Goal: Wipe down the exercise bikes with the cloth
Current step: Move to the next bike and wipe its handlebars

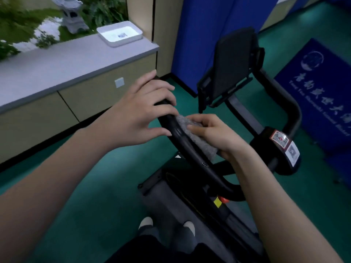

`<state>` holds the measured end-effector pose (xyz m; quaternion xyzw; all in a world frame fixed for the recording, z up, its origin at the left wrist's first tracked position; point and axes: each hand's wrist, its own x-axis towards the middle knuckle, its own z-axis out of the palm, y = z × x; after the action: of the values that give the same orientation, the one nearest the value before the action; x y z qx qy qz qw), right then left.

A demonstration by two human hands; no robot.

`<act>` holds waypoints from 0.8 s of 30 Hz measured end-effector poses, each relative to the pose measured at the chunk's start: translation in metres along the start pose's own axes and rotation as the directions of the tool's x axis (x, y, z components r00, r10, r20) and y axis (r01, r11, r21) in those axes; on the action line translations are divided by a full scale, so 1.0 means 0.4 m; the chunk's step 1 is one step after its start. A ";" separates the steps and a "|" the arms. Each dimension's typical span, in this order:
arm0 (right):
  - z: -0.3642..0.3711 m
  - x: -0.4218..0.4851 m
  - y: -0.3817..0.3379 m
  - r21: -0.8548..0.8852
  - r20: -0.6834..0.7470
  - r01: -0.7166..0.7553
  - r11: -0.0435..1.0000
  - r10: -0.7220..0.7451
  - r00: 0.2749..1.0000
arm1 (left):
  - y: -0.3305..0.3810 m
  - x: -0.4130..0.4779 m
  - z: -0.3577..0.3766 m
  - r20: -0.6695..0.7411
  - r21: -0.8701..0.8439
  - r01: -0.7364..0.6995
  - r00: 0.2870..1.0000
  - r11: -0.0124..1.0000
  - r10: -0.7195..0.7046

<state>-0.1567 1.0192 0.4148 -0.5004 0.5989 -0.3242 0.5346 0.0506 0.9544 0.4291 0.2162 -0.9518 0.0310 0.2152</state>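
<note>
Head view: the grey cloth [204, 146] is being pressed against the black handlebar [190, 153] of the exercise bike [263, 144], at the centre of the scene. The cloth is being gripped by the right hand [214, 134], with the fingers curled round it. The left hand [142, 111] is being rested on the bar's far left end, fingers loosely spread, nothing grasped. A white tray [106, 39] is being borne by the counter [57, 63] at far left.

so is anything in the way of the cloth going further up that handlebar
Yes, the left hand rests on the handlebar just above the cloth, which the right hand holds against the bar, so it blocks that way up. Down the bar nothing visible is in the way.
</note>
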 end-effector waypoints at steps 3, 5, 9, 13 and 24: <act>-0.018 0.002 0.005 0.049 0.145 -0.072 0.996 0.065 0.987 | -0.001 -0.001 0.002 -0.014 -0.017 -0.003 1.000 1.000 0.003; -0.039 -0.007 0.018 0.007 0.209 -0.102 0.995 0.098 0.973 | -0.001 -0.002 0.005 -0.022 -0.025 -0.003 1.000 1.000 0.002; -0.072 -0.021 0.047 0.035 0.315 -0.167 0.985 0.148 0.938 | 0.001 0.000 0.006 -0.032 -0.035 0.010 0.999 0.999 -0.011; -0.054 0.018 0.044 0.134 0.339 -0.181 0.974 0.127 0.932 | 0.003 0.000 0.006 -0.008 -0.028 0.025 1.000 0.999 -0.025; -0.098 -0.060 0.037 -0.063 0.275 -0.129 0.990 0.142 0.951 | 0.071 -0.006 0.014 0.068 -0.015 0.054 0.996 0.998 -0.053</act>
<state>-0.2000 1.0403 0.4174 -0.5104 0.5578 -0.1998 0.6233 0.0382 0.9800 0.4239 0.2405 -0.9527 0.0097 0.1856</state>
